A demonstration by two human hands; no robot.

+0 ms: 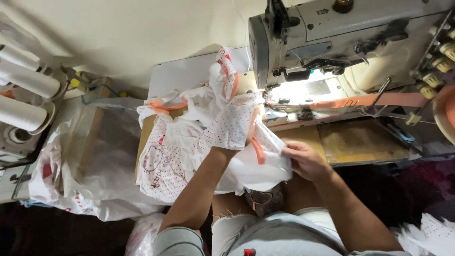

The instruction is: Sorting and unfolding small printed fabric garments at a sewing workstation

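A white garment (pixel 227 128) with small red dots and orange trim lies bunched on the sewing table in front of me. My left hand (pixel 250 135) is pushed inside the dotted fabric, mostly hidden, holding it up near the needle area. My right hand (pixel 303 159) pinches the garment's white lower edge beside an orange band (pixel 257 150). More of the same white and dotted pieces (pixel 163 159), one with a cartoon print, lie piled to the left. An industrial sewing machine (pixel 332 42) stands at the upper right, its lit needle plate (pixel 303 92) just beyond the fabric.
Orange binding tape (pixel 379 100) feeds across the machine bed. White thread cones (pixel 23 80) stand at the far left. A clear plastic bag (pixel 90 161) hangs beside the table. A worn wooden table top (pixel 360 142) lies right of my hands. More dotted cloth (pixel 436 232) sits at lower right.
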